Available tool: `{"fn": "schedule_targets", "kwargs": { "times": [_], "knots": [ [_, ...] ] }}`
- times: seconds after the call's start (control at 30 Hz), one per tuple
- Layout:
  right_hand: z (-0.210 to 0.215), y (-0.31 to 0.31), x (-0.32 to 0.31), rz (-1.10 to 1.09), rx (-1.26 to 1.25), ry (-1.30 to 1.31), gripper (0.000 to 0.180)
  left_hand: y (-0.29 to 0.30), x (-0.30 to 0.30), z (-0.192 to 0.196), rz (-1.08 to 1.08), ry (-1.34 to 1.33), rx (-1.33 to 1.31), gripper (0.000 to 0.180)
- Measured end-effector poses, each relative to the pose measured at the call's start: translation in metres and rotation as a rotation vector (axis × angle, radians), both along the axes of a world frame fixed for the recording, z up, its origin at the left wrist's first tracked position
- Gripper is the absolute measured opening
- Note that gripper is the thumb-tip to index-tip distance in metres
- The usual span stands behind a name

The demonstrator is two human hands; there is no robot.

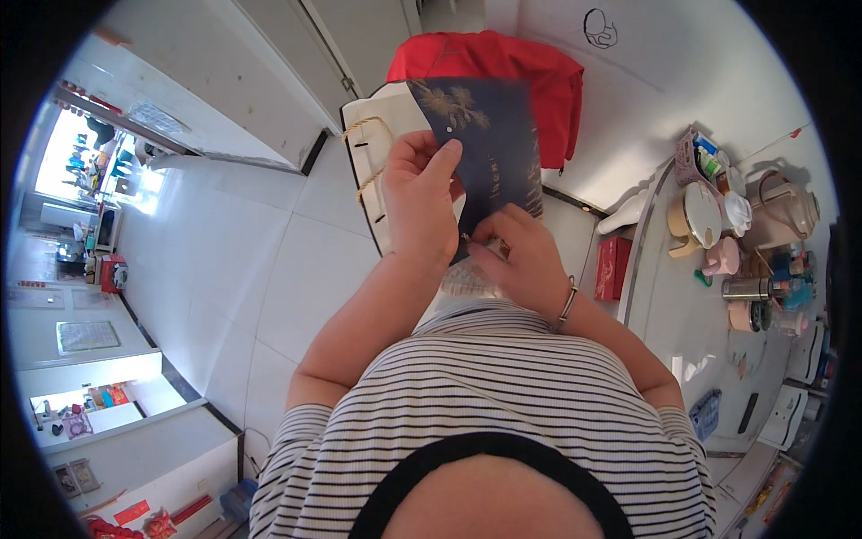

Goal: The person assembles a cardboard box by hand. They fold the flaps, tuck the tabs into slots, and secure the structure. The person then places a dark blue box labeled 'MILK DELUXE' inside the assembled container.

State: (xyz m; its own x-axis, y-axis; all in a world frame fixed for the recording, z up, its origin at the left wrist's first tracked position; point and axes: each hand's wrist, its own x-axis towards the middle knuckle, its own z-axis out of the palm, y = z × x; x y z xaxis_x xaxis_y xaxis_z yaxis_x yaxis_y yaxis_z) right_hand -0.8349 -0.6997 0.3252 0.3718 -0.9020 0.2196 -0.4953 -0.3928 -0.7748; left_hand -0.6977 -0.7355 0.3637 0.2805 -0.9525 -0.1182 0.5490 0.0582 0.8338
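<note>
Dark blue bag point(498, 135) with gold print, stretching away just beyond both hands' fingers. The left hand's point(417, 202) thumb and curled fingers grip its edge, some fingertips hidden. The right hand's point(521, 260) fingers bunch at its near corner; their hold is unclear. Farther out, it partly covers red fabric point(485, 56).

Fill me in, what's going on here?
A person in a striped shirt has both hands on a dark blue and cream bag with gold rope handles. The left hand grips the dark panel, thumb on top; the right hand has its fingers at the panel's lower edge. A red garment lies beyond, and a cluttered table stands to the right.
</note>
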Motion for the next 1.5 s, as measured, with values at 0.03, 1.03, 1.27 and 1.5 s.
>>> {"fn": "schedule_targets", "kwargs": {
  "times": [0.03, 1.03, 1.27, 1.5],
  "knots": [
    [-0.002, -0.002, 0.000, -0.005, -0.012, -0.032, 0.017, 0.001, 0.000, 0.001, 0.006, -0.008, 0.010, 0.016],
    [-0.002, 0.016, -0.045, 0.020, 0.575, -0.518, 0.017, 0.062, 0.005, -0.045, -0.800, -0.076, 0.294, 0.016],
    [-0.002, 0.020, -0.044, 0.018, 0.378, -0.276, 0.018, 0.060, 0.004, -0.047, -0.824, 0.039, 0.322, 0.016],
    [-0.002, 0.020, -0.045, -0.015, 0.214, -0.149, 0.023, 0.058, 0.004, -0.053, -0.901, 0.027, 0.358, 0.015]
  ]
}}
